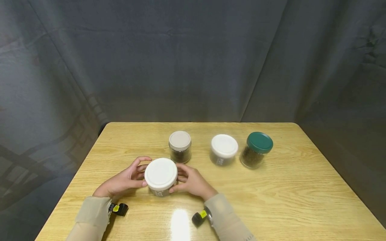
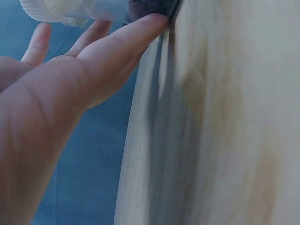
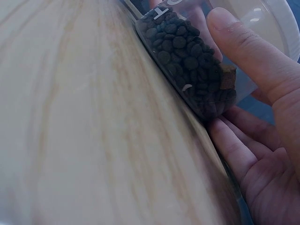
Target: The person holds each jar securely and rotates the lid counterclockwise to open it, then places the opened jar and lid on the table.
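A clear jar (image 1: 161, 174) with a white lid and "POT" lettering stands upright between both hands. Small dark round pellets and one brown chunk (image 3: 228, 76) fill its lower part in the right wrist view. My right hand (image 1: 193, 181) holds the jar's right side, thumb (image 3: 234, 29) on the front and fingers low along the base. On the other side, my left hand (image 1: 126, 178) spreads around the jar with its thumb at the wall. That thumb lies nearly straight against the lower jar in the left wrist view, the other fingers extended behind.
Just behind the held jar stands a beige-lidded jar (image 1: 180, 147) with dark contents. Farther right are another white-lidded jar (image 1: 224, 149) and a green-lidded jar (image 1: 256, 150) with brown contents. The wooden table (image 1: 295, 187) ends at grey curtains (image 1: 181, 67).
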